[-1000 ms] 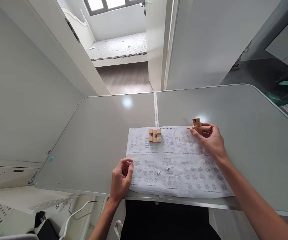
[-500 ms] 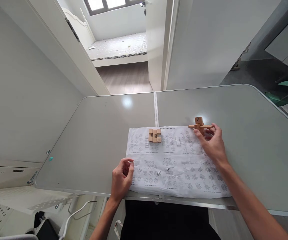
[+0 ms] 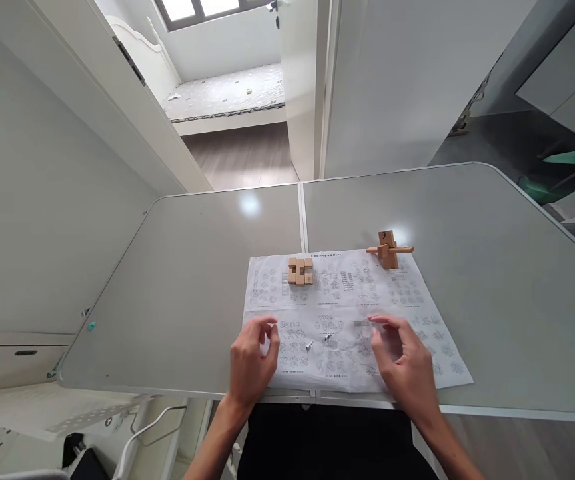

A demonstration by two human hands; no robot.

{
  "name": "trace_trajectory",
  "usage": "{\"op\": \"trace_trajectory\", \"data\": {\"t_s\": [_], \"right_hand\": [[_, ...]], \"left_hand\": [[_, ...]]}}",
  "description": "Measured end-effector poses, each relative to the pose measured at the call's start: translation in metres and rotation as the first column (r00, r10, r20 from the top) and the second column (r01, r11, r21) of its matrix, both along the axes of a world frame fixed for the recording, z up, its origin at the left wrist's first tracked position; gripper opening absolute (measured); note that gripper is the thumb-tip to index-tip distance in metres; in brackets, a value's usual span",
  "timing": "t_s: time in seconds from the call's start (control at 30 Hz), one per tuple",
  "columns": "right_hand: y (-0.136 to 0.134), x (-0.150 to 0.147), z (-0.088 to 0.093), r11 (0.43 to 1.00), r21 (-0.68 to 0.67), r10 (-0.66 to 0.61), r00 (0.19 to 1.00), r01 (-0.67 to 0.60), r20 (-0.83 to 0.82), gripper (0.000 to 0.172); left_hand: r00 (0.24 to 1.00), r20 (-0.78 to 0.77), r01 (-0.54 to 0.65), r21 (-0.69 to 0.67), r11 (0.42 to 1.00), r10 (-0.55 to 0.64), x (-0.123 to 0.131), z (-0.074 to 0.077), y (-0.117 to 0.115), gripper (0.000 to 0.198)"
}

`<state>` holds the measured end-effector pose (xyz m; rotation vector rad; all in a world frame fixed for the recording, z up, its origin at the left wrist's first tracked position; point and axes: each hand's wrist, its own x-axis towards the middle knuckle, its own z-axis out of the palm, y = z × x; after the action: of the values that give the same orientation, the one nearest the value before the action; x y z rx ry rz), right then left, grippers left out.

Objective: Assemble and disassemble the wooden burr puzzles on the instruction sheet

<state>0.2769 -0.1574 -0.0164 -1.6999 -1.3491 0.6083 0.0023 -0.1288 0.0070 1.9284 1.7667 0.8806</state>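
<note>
A large printed instruction sheet (image 3: pixel 347 373) with rows of small diagrams lies on the grey table. My left hand (image 3: pixel 254 357) hovers at its lower left corner, fingers loosely curled and thumb apart, holding nothing. Over the lower right part is my right hand (image 3: pixel 404 360), open in a C shape with nothing in it. Two small silvery-white pieces, one (image 3: pixel 309 347) beside the other (image 3: pixel 328 337), lie between the hands; their kind is too small to tell. A wooden interlocking block puzzle (image 3: pixel 300 272) sits near the sheet's top edge. Another wooden puzzle with crossing sticks (image 3: pixel 388 250) stands at the upper right corner.
The table (image 3: pixel 192 287) has a metal rim and a pale seam (image 3: pixel 302 217) down its middle. A tiny teal object (image 3: pixel 91 326) is at its left edge. Beyond the far edge are an open door (image 3: pixel 302 87) and a bed (image 3: pixel 232 93).
My right hand has let go of the stick-crossed wooden puzzle and come down and left over the sheet. The puzzle stays at the corner. My left hand has moved slightly right; the view has shifted a little.
</note>
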Motion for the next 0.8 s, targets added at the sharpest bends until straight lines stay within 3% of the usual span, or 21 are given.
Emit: {"op": "trace_trajectory", "data": {"t_s": [0.1,0.27,0.43,0.6,0.8], "right_hand": [[-0.001,0.001,-0.006,0.998,-0.007,0.057,0.998,-0.057,0.013,0.018],[0.005,0.001,-0.005,0.997,-0.009,0.072,0.997,-0.072,0.017,0.018],[0.006,0.0,-0.002,0.998,-0.002,0.07,0.998,-0.07,-0.008,0.019],[0.007,0.001,-0.002,0.998,-0.004,0.069,0.997,-0.07,-0.015,0.019],[0.007,0.0,-0.001,0.998,-0.017,0.066,0.997,-0.067,-0.027,0.021]], "left_hand": [[0.997,-0.044,0.061,0.068,0.996,-0.058,0.022,-0.001,0.016,0.014],[0.984,-0.168,0.085,0.13,0.988,-0.062,0.049,-0.014,0.05,0.044],[0.968,-0.235,0.11,0.093,0.99,-0.086,0.064,-0.028,0.075,0.069],[0.958,-0.264,0.134,0.065,0.989,-0.113,0.076,-0.034,0.093,0.072],[0.949,-0.263,0.202,0.076,0.976,-0.176,0.079,-0.035,0.108,0.053]]}}
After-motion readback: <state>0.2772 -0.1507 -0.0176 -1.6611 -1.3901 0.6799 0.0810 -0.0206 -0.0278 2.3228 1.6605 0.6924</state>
